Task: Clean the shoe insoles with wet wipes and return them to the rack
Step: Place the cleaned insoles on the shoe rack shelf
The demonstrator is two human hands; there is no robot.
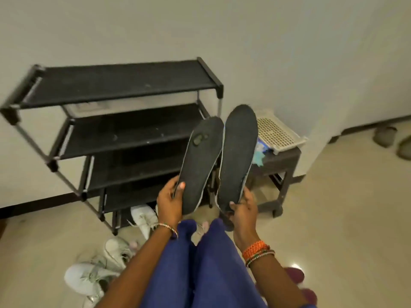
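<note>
Pale walls meet a glossy cream tiled floor point(333, 218), with a dark skirting board along the base. Against the wall stands a black multi-tier shoe rack point(124, 130), its fabric shelves bare apart from dust specks.

The left hand point(170, 202) grips the heel end of the left insole point(201, 165): its fingers point(181, 186) are curled around the edge, thumb pressed on the dark top face, the rest hidden behind. This insole is tilted up and away from the fingers, toe toward the rack, with a worn grey patch near the toe. The right hand point(243, 210) pinches the heel end of the right insole point(238, 156) between a thumb on the near face and fingers wrapped around the far edge; that heel edge looks frayed. Both insoles are held up in the air, side by side, their toe ends nearly touching.

Beyond the right fingers sits a dark small desk point(282, 172) carrying a white perforated plastic tray point(278, 134); something pale blue lies beside the tray, partly hidden by the right insole, and it is too obscured to identify. Below the left fingers, white sneakers point(100, 270) lie on the floor by the rack's foot. Blue trousers point(211, 274) fill the space between the forearms. Both arms reach forward, wrists bent upward; each wrist wears thread bracelets, the right one point(255, 250) orange.
</note>
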